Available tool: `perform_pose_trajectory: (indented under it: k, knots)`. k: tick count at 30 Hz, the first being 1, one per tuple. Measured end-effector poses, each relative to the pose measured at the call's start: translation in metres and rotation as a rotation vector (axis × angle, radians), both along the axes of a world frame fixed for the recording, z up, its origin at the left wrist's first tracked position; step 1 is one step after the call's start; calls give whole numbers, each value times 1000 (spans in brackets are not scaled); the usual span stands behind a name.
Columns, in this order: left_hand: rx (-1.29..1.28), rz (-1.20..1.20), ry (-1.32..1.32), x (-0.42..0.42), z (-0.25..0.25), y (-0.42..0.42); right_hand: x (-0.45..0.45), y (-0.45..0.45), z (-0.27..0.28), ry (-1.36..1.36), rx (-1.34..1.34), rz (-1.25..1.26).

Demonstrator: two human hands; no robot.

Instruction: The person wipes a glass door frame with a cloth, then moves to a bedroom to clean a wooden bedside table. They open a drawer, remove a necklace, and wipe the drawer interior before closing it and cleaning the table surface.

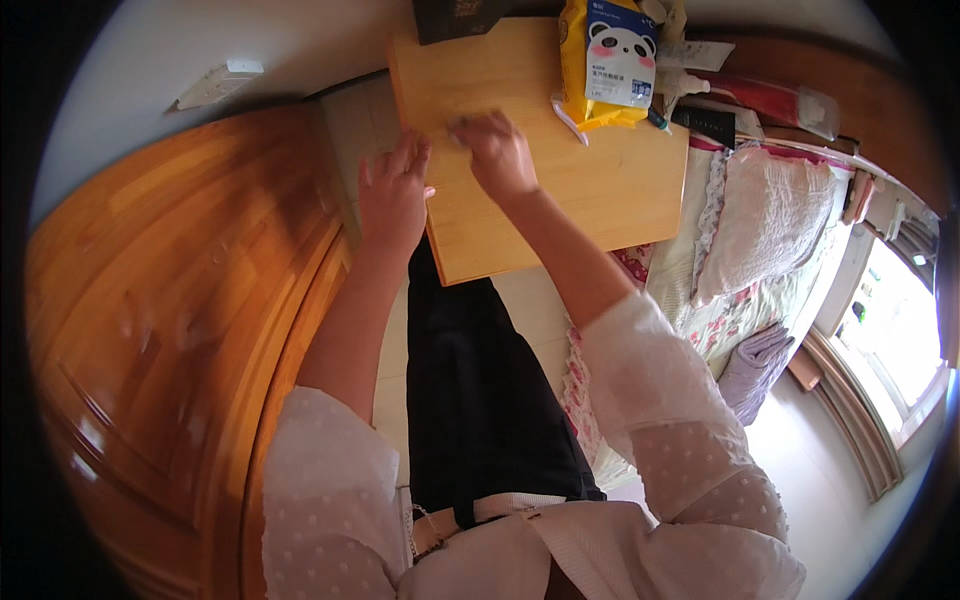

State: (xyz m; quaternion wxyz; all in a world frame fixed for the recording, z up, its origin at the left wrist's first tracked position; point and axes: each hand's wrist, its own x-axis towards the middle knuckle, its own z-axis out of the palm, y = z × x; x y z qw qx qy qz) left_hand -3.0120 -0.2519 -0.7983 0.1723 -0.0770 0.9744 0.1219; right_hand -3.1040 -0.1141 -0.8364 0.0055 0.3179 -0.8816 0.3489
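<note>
A wooden tabletop (570,202) with a pale, smooth surface lies before me. My left hand (396,193) rests at its left edge, fingers apart and pointing away from me, with nothing seen in it. Above the tabletop's left part is my right hand (501,159), its fingers bent and blurred. A small greyish patch shows by those fingertips, too blurred to tell whether it is a held thing. Farther back on the tabletop stands a yellow pack (574,67) with a blue-and-white panda-printed packet (619,56) in front of it.
A dark box (457,19) sits at the tabletop's back edge. Bottles and tubes, one a red bottle (757,97), crowd the back right. To the right is a bed with a pillow (765,217) and folded grey quilt (754,367). A glossy wooden cabinet (172,322) stands left.
</note>
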Motion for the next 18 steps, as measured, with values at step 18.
perform_pose_trajectory:
  k: [18]
  knots:
    - [27,22,48,-6,2,7,-40,-24,5,8,0,-58]
